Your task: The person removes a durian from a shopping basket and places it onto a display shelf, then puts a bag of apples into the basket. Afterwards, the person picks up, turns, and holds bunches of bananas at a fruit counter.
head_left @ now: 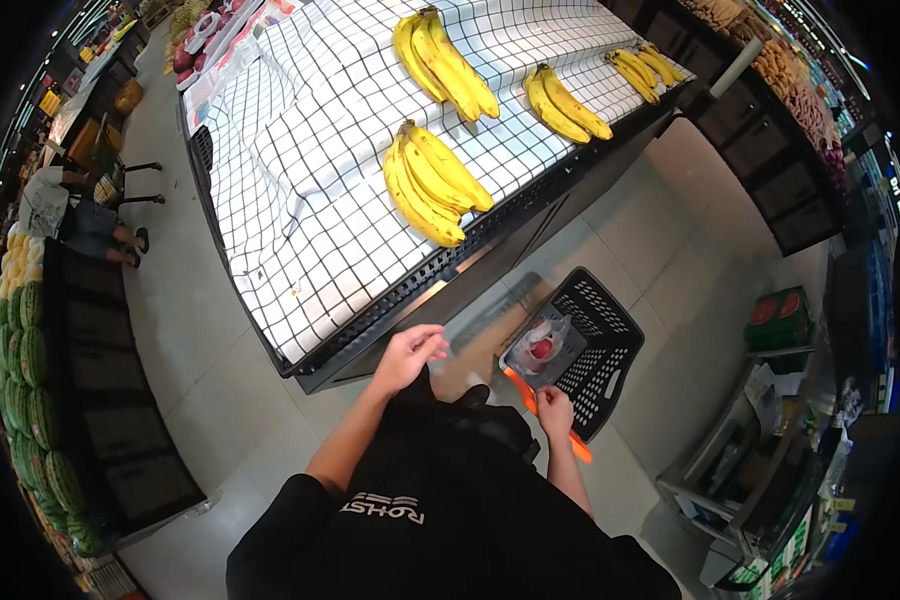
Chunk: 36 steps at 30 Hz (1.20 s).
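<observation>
Black perforated plastic basket with a flat orange handle: located just beyond the right fingers, its open top facing the camera. Right hand: fingers closed around the orange handle, the grip partly hidden by the hand itself. Basket contents, forward of the right fingers: clear plastic bag with a round red item showing through; type of item cannot be told.

Left hand: fingers half open, loosely curled, nothing seen in their hold; position near the front edge of the black display stand. Beyond these fingers, on a white cloth with black grid lines: a yellow banana bunch with brown specks, nearest. More yellow bananas lie farther forward and to the right. Green striped watermelons: well apart, left of the left fingers.
</observation>
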Tool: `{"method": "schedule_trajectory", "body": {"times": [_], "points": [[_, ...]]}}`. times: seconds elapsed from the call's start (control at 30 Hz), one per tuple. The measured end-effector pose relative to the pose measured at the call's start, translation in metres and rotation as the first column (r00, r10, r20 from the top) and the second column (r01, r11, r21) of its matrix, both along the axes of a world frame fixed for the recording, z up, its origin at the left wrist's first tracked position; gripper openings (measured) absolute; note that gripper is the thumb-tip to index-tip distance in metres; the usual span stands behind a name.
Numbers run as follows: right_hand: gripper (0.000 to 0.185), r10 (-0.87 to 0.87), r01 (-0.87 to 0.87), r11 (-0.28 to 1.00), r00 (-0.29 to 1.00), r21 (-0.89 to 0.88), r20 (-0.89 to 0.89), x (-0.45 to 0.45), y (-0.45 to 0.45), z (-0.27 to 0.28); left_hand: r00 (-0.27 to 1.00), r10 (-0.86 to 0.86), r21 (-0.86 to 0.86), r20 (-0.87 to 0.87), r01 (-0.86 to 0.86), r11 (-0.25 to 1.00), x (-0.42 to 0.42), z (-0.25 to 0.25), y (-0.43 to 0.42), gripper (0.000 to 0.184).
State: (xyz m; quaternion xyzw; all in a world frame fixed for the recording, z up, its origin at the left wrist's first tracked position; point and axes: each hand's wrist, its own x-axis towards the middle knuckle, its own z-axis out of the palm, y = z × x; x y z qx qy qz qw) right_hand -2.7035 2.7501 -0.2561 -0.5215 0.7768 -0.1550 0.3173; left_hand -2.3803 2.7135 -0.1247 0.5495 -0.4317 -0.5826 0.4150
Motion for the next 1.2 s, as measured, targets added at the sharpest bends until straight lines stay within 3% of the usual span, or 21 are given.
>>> {"method": "schedule_trajectory", "body": {"times": [0.13, 0.23, 0.3, 0.37, 0.4, 0.43, 0.53, 0.57, 0.6, 0.7, 0.73, 0.77, 0.93, 1.0, 1.07, 1.13, 1.2], "points": [[0.025, 0.165, -0.044, 0.947, 0.917, -0.319, 0.363, 0.057, -0.084, 0.043, 0.948, 0.307, -0.146, -0.086, -0.317, 0.937, 0.025, 0.033, -0.059, 0.036], [0.028, 0.251, 0.002, 0.909, 0.795, -0.416, 0.552, 0.11, -0.158, 0.107, 0.903, 0.419, -0.201, -0.099, -0.43, 0.88, 0.04, 0.026, -0.11, 0.049], [0.03, 0.325, 0.014, 0.862, 0.751, -0.506, 0.574, 0.14, -0.203, 0.141, 0.842, 0.524, -0.341, 0.13, -0.458, 0.821, 0.043, 0.019, -0.139, 0.067], [0.03, 0.352, 0.005, 0.81, 0.796, -0.587, 0.493, 0.167, -0.242, 0.161, 0.84, 0.537, -0.326, 0.077, -0.488, 0.81, 0.043, 0.011, -0.159, 0.071], [0.034, 0.34, -0.054, 0.82, 0.847, -0.57, 0.408, 0.179, -0.25, 0.186, 0.829, 0.558, -0.314, 0.031, -0.522, 0.793, 0.043, 0.011, -0.168, 0.076], [0.038, 0.36, -0.128, 0.807, 0.88, -0.576, 0.308, 0.188, -0.266, 0.187, 0.88, 0.459, -0.403, -0.12, -0.466, 0.788, 0.04, 0.018, -0.172, 0.074], [0.051, 0.42, -0.351, 0.772, 0.907, -0.53, 0.012, 0.21, -0.307, 0.174, 0.886, 0.454, -0.394, -0.095, -0.453, 0.8, 0.044, 0.016, -0.187, 0.071], [0.055, 0.424, -0.385, 0.814, 0.906, -0.434, -0.008, 0.215, -0.317, 0.172, 0.881, 0.468, -0.407, -0.069, -0.453, 0.793, 0.044, 0.017, -0.188, 0.071], [0.061, 0.443, -0.408, 0.841, 0.896, -0.356, 0.018, 0.219, -0.326, 0.169, 0.89, 0.452, -0.393, -0.065, -0.439, 0.808, 0.042, 0.045, -0.178, 0.071], [0.068, 0.463, -0.436, 0.849, 0.886, -0.299, 0.021, 0.226, -0.343, 0.163, 0.799, 0.576, -0.419, 0.176, -0.469, 0.778, 0.038, 0.034, -0.182, 0.086], [0.07, 0.472, -0.431, 0.865, 0.873, -0.257, 0.125, 0.227, -0.343, 0.168, 0.796, 0.581, -0.417, 0.17, -0.476, 0.774, 0.037, 0.029, -0.184, 0.086], [0.072, 0.47, -0.428, 0.878, 0.853, -0.212, 0.227, 0.228, -0.344, 0.174, 0.814, 0.575, -0.392, 0.083, -0.503, 0.77, 0.035, 0.023, -0.186, 0.09], [0.066, 0.557, -0.537, 0.831, 0.802, -0.146, 0.218, 0.232, -0.355, 0.174, 0.84, 0.506, -0.274, -0.193, -0.542, 0.795, 0.039, 0.034, -0.185, 0.094], [0.065, 0.575, -0.52, 0.817, 0.765, -0.249, 0.29, 0.23, -0.349, 0.171, 0.829, 0.521, -0.278, -0.202, -0.559, 0.781, 0.043, 0.012, -0.189, 0.091], [0.06, 0.558, -0.467, 0.829, 0.733, -0.308, 0.389, 0.23, -0.34, 0.165, 0.79, 0.525, -0.246, -0.318, -0.603, 0.759, 0.044, 0.007, -0.187, 0.091], [0.058, 0.509, -0.358, 0.86, 0.656, -0.365, 0.558, 0.234, -0.319, 0.192, 0.783, 0.501, -0.224, -0.369, -0.598, 0.769, 0.05, 0.004, -0.186, 0.086], [0.058, 0.531, -0.35, 0.843, 0.657, -0.408, 0.535, 0.232, -0.309, 0.199, 0.773, 0.479, -0.202, -0.416, -0.593, 0.78, 0.059, 0.007, -0.184, 0.081]]}}
